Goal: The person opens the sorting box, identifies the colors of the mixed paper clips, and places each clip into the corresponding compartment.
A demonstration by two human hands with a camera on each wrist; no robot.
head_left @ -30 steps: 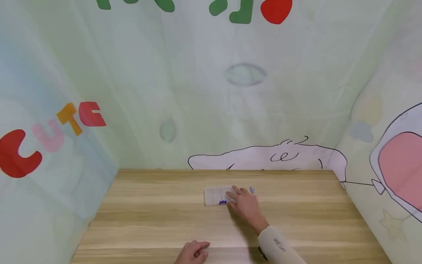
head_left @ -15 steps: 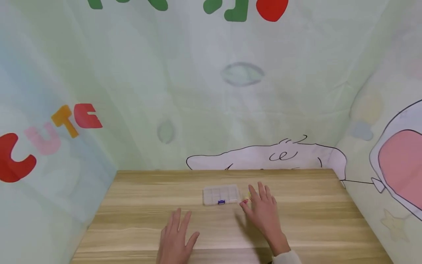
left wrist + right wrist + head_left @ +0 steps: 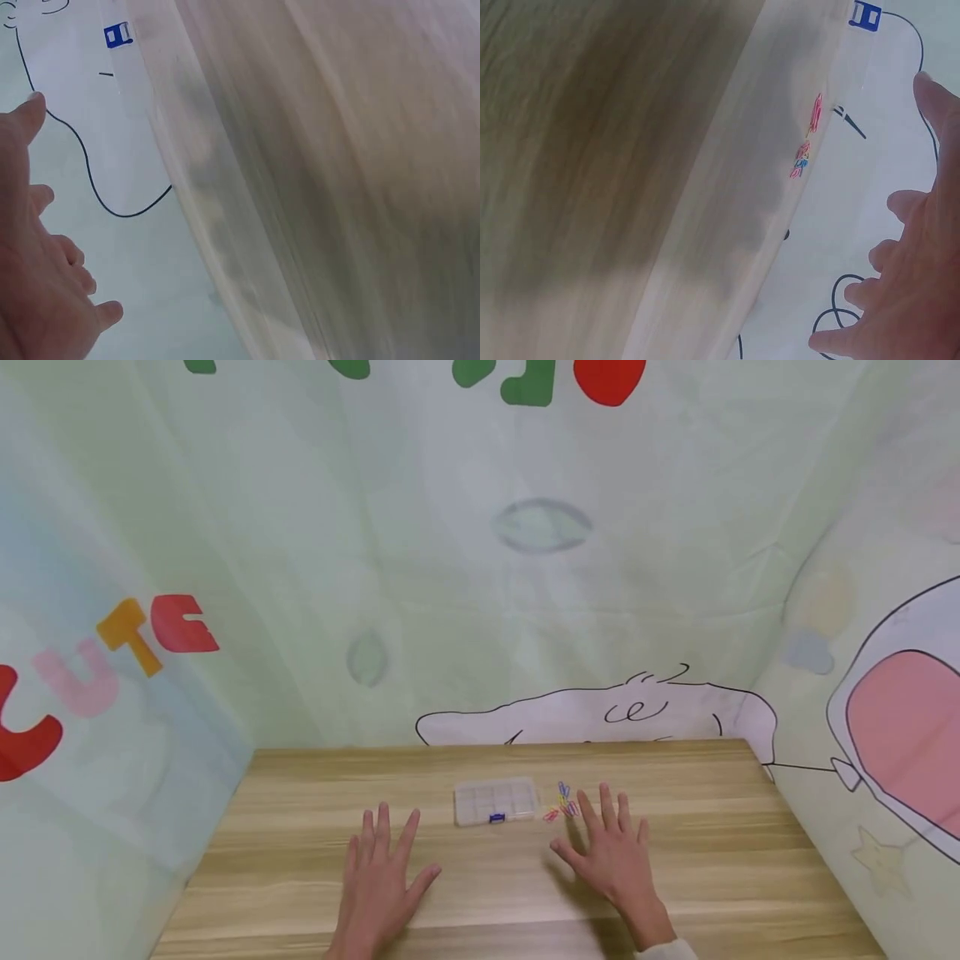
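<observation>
A wood-grained worktop (image 3: 487, 881) bears a clear, rectangular plastic box (image 3: 495, 800), with slim looped coloured clips (image 3: 563, 801) just right. Left grip (image 3: 380, 878) and right grip (image 3: 615, 857) are spread. Only the head view shows the box's compartments.

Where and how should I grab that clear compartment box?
Probably pinch the clear compartment box across its long edges at the left end, coming from the left with the left hand. It lies flat, long edges running left to right; coloured paper clips lie just beyond its right end, and the blue latch is midway along its near edge.
</observation>
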